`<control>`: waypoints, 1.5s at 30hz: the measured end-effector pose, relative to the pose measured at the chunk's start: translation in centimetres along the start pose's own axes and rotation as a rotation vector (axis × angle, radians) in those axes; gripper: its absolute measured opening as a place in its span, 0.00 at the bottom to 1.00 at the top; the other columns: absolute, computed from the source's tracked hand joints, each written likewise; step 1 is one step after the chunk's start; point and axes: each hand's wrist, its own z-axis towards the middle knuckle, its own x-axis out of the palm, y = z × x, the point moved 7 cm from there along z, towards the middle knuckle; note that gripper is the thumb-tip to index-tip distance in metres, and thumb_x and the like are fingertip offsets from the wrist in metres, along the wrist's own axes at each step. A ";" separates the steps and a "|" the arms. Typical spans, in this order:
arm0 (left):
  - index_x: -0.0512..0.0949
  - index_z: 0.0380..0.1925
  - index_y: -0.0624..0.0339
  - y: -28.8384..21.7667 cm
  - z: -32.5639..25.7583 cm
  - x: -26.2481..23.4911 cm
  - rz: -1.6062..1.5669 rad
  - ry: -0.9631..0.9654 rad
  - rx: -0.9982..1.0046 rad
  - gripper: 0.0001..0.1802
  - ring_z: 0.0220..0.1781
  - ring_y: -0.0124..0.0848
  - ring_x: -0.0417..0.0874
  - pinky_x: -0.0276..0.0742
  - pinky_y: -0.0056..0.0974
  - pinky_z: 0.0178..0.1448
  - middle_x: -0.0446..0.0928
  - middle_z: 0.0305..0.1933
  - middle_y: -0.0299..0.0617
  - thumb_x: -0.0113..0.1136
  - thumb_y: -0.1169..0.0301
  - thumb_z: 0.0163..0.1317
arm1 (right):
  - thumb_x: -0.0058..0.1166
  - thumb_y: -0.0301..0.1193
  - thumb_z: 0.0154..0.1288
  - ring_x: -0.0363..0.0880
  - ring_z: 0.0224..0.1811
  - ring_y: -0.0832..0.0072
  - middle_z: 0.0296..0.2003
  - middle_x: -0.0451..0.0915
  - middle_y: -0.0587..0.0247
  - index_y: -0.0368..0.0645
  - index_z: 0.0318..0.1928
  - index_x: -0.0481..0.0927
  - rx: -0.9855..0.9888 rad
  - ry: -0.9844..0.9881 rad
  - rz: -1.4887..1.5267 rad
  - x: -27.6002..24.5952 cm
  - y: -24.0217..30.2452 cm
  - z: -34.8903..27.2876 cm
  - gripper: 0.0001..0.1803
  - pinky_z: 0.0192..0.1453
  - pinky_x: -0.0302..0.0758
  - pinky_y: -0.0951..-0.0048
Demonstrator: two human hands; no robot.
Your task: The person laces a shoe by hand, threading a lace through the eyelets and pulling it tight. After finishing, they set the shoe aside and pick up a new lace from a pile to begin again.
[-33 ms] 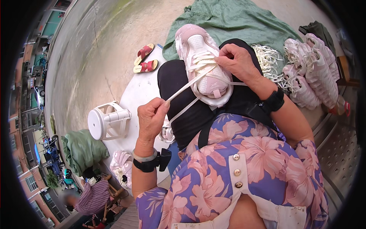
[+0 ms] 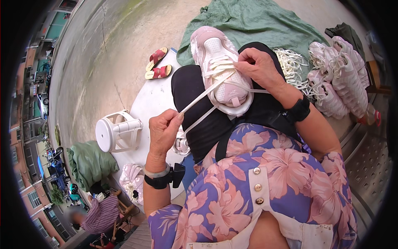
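A pink and white sneaker (image 2: 214, 45) rests across my lap, its toe pointing away from me and its heel nearest my belly. White laces cross over its tongue. My left hand (image 2: 163, 128) is closed on a flat white shoelace (image 2: 203, 94), which runs taut from the shoe down to my fingers. At the right side of the lacing, my right hand (image 2: 259, 68) pinches with thumb and forefinger at the shoelace; the fingertips partly hide the spot. Another length of lace hangs slack over my left thigh, and one crosses toward my right thigh.
Loose white laces (image 2: 290, 68) lie heaped beside my right knee. Several pink sneakers (image 2: 346, 83) are piled at the right. Green cloth (image 2: 248, 20) spreads beyond my knees. On the left are red sandals (image 2: 159, 72), a white stool (image 2: 118, 131) and a seated person in stripes (image 2: 101, 213).
My left hand has shifted very slightly toward me, still holding the shoelace taut. My right hand and the sneaker look unmoved.
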 end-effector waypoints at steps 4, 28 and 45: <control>0.75 0.22 0.64 1.4 -1.0 1.4 -0.065 0.117 -0.091 0.11 0.20 0.16 0.63 0.58 0.25 0.24 0.66 0.16 0.27 0.58 0.71 0.61 | 0.59 0.35 0.51 0.72 0.26 0.69 0.26 0.74 0.61 0.39 0.31 0.77 -0.009 0.027 0.113 -0.9 0.7 -1.7 0.12 0.33 0.70 0.73; 0.70 0.32 0.62 -4.5 3.4 7.3 0.385 -0.038 0.340 0.12 0.23 0.46 0.77 0.71 0.42 0.28 0.75 0.21 0.50 0.63 0.73 0.51 | 0.54 0.37 0.59 0.76 0.26 0.54 0.21 0.75 0.51 0.39 0.32 0.73 -0.240 0.137 -0.315 -0.3 2.6 -2.6 0.13 0.30 0.70 0.60; 0.73 0.35 0.69 -14.7 -0.1 3.1 -0.108 0.358 0.418 0.04 0.28 0.23 0.75 0.69 0.26 0.33 0.74 0.28 0.38 0.55 0.80 0.60 | 0.45 0.41 0.70 0.74 0.31 0.80 0.28 0.77 0.65 0.37 0.43 0.78 -0.306 0.675 0.517 2.0 11.9 -4.1 0.19 0.37 0.71 0.78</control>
